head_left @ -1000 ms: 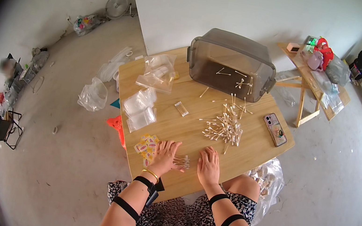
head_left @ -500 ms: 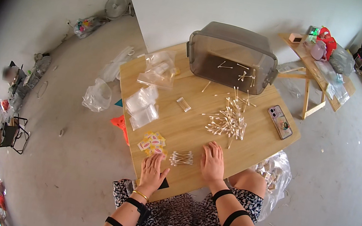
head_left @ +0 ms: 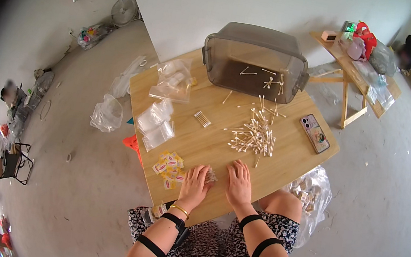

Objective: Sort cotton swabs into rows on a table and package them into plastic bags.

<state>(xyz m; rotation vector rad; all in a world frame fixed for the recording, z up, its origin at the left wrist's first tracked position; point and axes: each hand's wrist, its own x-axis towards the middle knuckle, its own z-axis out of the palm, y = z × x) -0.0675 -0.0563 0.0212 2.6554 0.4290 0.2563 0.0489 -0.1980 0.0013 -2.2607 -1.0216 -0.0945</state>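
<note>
Near the table's front edge, the left hand (head_left: 195, 183) and right hand (head_left: 237, 183) lie flat, fingers spread, pressing a small clear bag (head_left: 211, 174) between them. Best to hold it still and press gently. Farther off lies the pile of cotton swabs (head_left: 255, 136), then the grey bin (head_left: 253, 62).

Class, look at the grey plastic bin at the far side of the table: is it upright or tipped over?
Tipped on its side: the grey plastic bin has its opening facing the person, with cotton swabs inside and spilling across the table.
</note>
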